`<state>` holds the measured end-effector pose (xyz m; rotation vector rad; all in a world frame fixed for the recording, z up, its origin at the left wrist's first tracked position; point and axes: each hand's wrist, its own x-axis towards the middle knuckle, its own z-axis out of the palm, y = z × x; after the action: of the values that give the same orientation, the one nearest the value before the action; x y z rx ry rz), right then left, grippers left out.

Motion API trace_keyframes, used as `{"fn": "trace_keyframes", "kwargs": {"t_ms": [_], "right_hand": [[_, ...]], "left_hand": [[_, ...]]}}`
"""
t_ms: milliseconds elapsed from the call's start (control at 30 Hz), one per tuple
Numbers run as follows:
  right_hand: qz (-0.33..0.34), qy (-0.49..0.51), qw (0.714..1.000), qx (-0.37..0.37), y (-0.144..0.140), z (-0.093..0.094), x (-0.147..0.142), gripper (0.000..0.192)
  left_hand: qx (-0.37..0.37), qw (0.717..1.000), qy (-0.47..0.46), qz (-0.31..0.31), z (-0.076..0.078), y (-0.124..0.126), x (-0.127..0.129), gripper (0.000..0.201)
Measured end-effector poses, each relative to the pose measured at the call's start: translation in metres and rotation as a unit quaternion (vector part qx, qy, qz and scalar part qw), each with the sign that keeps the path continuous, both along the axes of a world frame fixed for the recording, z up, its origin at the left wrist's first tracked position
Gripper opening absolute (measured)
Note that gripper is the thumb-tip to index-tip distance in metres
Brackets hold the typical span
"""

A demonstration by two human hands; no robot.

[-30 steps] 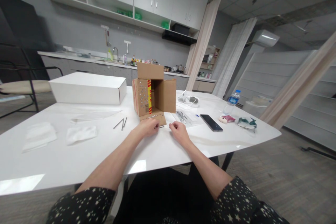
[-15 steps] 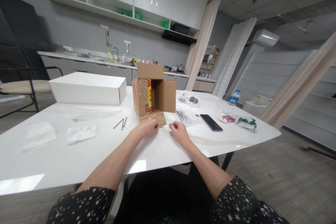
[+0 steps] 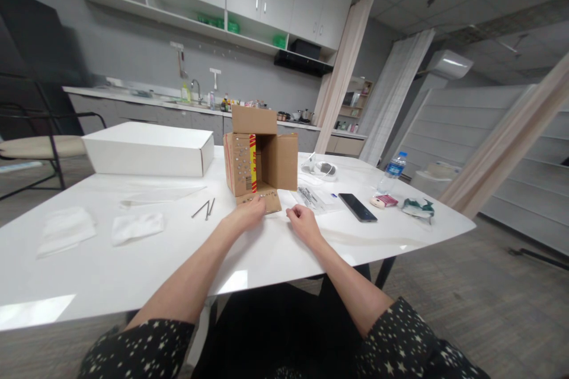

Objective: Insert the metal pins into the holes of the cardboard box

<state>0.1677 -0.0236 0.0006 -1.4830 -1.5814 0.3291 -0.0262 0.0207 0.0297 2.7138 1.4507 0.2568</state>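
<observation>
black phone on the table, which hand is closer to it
Right. The right hand rests on the table just left of the black phone, with a gap between them. The left hand is farther left, at the cardboard box's bottom flap.

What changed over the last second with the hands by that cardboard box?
The left hand slid slightly forward onto the cardboard box's lower flap; the thin pin seen beside its fingers earlier is no longer visible. The right hand stayed curled on the table. Box, nails and phone did not move.
</observation>
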Motion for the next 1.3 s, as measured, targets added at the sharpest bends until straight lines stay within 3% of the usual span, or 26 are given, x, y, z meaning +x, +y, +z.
{"fn": "trace_keyframes", "kwargs": {"t_ms": [300, 600, 1300], "right_hand": [[0.003, 0.0, 1.0, -0.002, 0.0, -0.001, 0.001, 0.028], [0.004, -0.001, 1.0, -0.002, 0.0, -0.002, 0.001, 0.028], [0.004, -0.003, 1.0, -0.006, -0.001, -0.001, 0.001, 0.028]], "left_hand": [[0.025, 0.992, -0.126, -0.007, 0.003, 0.012, -0.01, 0.023], [0.117, 0.955, -0.272, -0.029, 0.0, 0.023, -0.013, 0.018], [0.158, 0.921, -0.352, -0.047, -0.005, 0.028, -0.008, 0.01]]}}
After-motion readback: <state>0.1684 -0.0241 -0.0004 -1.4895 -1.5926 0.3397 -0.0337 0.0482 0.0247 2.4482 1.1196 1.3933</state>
